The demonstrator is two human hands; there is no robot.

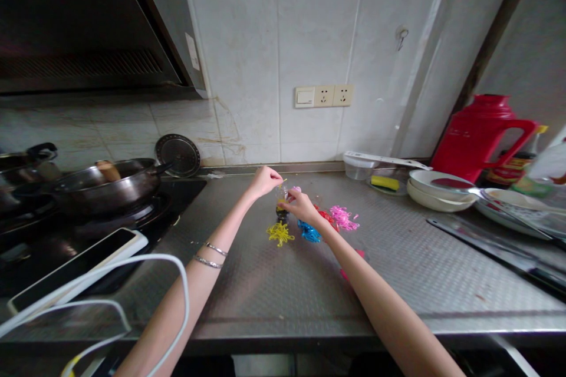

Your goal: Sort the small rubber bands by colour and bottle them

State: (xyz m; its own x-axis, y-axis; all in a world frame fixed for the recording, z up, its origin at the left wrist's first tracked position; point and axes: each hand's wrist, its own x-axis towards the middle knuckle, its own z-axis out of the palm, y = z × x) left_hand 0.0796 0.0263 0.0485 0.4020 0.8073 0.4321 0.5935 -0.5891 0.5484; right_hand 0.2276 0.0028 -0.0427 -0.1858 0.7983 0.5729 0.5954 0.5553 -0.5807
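Over the metal counter, my left hand (266, 181) is closed in a pinch, with a small yellow strand, apparently a rubber band (285, 180), at its fingertips. That strand is just above the mouth of a small clear bottle (282, 193). My right hand (301, 206) grips the bottle's side; it stands upright with something yellow and dark inside. In front of it lies a pile of yellow rubber bands (279, 234). Near my right wrist are piles of blue bands (309, 232), red bands (328, 218) and pink bands (344, 218), the red partly hidden.
On the left, a pan (108, 185) sits on the stove, and a phone-like device (79, 265) with a white cable (184, 288) is close by. To the right are stacked bowls (437, 197), a knife (481, 247), a yellow sponge (384, 182) and a red thermos (473, 135).
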